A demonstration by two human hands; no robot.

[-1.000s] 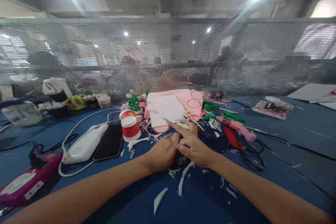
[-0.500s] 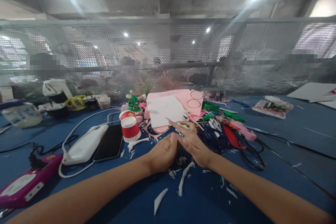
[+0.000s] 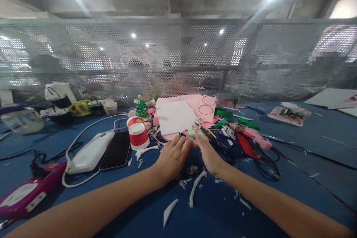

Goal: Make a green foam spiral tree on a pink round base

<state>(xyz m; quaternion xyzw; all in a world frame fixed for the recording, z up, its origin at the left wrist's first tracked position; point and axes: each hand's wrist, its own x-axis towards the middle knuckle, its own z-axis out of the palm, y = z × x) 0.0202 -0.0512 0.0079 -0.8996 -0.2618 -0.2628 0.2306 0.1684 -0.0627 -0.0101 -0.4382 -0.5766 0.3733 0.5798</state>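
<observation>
On the blue felt-covered table [image 3: 279, 178], both hands are laid side by side just in front of the white foam sheet [image 3: 175, 117], which serves as the landmark here. The left hand [image 3: 173, 156] is rested palm down with its fingers loosely curled, and nothing is seen gripped in it. The right hand [image 3: 208, 152] is stretched flat with fingers extended towards a small pale-green foam piece [image 3: 193, 132] lying at the near right corner of the sheet; the fingertips are seen at that piece, but whether it is pinched cannot be told. The two hands are held touching or very nearly so at the thumbs.

Under and behind the white sheet a pink foam sheet [image 3: 195, 101] is spread, and two clear plastic cups [image 3: 206, 109] are stood at its right edge. To the left of the white sheet a red-and-white paper cup [image 3: 138, 136] is set upside down, with a black smartphone [image 3: 116, 150] and a white power bank [image 3: 90, 153] further left. A magenta glue gun [image 3: 22, 195] is placed far left and nearer the viewer. White foam scraps [image 3: 196, 184] are scattered nearer than the hands.
</observation>
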